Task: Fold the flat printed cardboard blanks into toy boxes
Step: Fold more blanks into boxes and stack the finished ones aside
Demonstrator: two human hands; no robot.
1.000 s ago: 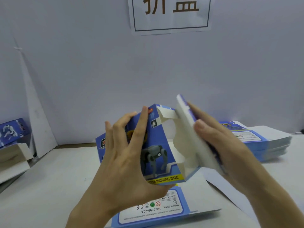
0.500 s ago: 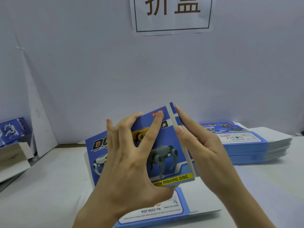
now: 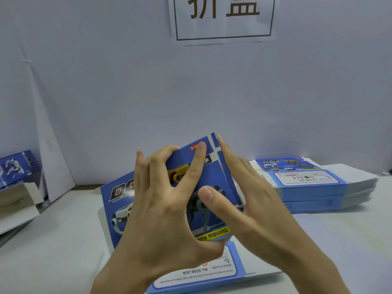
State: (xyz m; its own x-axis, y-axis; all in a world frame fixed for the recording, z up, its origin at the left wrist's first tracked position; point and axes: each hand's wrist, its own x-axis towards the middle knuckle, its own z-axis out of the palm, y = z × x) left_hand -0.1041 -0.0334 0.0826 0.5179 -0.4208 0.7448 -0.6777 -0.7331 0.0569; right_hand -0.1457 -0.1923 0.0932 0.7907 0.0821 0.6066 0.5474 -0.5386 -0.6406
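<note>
Crease work on the side panel

Head view: I see the left hand (image 3: 161, 209) gripping the printed blank (image 3: 213, 177) above the table (image 3: 63, 240), fingers spread and hooked over its top edge, thumb under the bottom. The right hand (image 3: 256, 209) lies flat, fingers straight against the side panel (image 3: 228, 181), thumb on the front. I'd press along the whole score line, left grip firm so the front does not bow.

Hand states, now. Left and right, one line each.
Left hand: grips the toy box, fingers curled over its top edge.
Right hand: open, straight fingers pressing flat on the box's side panel.
</note>
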